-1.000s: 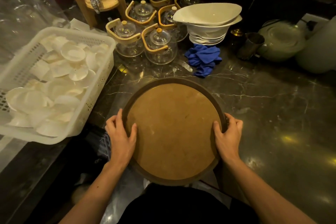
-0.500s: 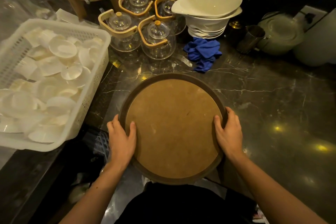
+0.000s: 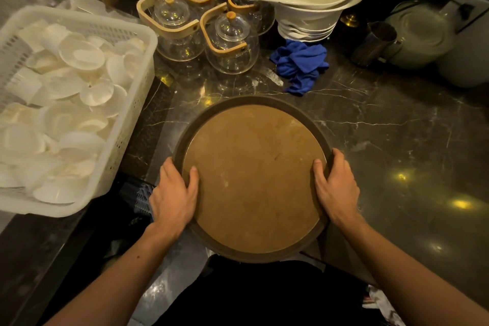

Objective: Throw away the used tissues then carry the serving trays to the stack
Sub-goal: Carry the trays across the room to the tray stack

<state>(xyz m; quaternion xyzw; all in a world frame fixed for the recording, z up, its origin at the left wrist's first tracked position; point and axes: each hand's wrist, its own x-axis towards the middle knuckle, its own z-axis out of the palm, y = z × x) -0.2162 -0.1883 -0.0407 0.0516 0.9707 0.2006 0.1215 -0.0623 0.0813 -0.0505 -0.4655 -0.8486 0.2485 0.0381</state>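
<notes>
Firmly, both hands [image 3: 173,193] [image 3: 337,188] grip the round tray [image 3: 254,180] by opposite edges.

Surface: dark veined marble counter [image 3: 383,124] | on it: white slotted basket [image 3: 127,103] at left; glass teapots [image 3: 230,42] at back; stacked white bowls [image 3: 309,8]; crumpled blue cloth [image 3: 300,65]; metal jug [image 3: 374,42]; round brown tray [image 3: 254,180] at near edge

The basket [image 3: 127,34] runs off the left edge; fingertips hide beneath the tray [image 3: 254,180].
</notes>
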